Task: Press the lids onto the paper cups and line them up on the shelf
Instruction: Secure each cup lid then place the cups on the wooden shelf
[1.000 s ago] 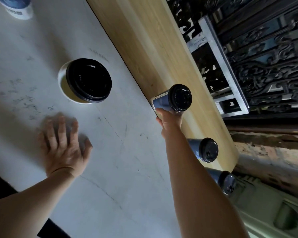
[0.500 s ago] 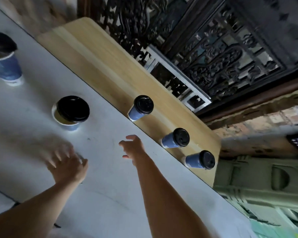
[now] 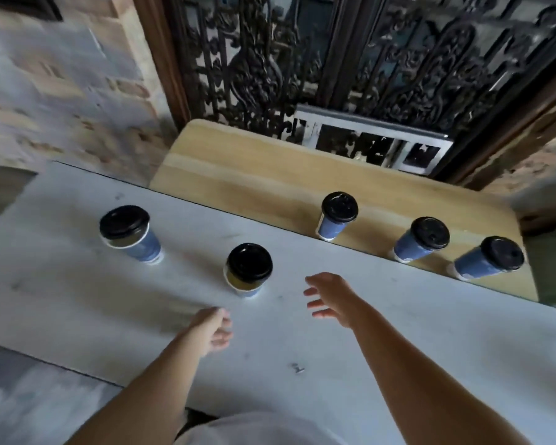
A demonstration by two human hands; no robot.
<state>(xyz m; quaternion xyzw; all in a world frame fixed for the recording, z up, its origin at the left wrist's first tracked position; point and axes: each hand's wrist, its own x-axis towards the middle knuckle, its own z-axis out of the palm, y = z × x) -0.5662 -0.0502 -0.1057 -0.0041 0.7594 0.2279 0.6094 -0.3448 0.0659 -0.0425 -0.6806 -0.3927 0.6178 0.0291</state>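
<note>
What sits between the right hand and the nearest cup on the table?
Nothing. In the head view, only bare white table separates the open right hand from the nearest cup, whose lid sits loosely askew.

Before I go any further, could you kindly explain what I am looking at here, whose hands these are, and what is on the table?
There is no machine: this is a person working with bare hands. The single picture comes from a wide-angle camera on their head, looking forward and down, so the lines bend.

The left hand and right hand hover empty over the pale table, holding nothing.

Two blue paper cups stand on that table, the near cup and the far cup, each with a black lid sitting askew, so not pressed down.

Beyond it lies the wooden shelf, with three lidded cups in a row.
</note>
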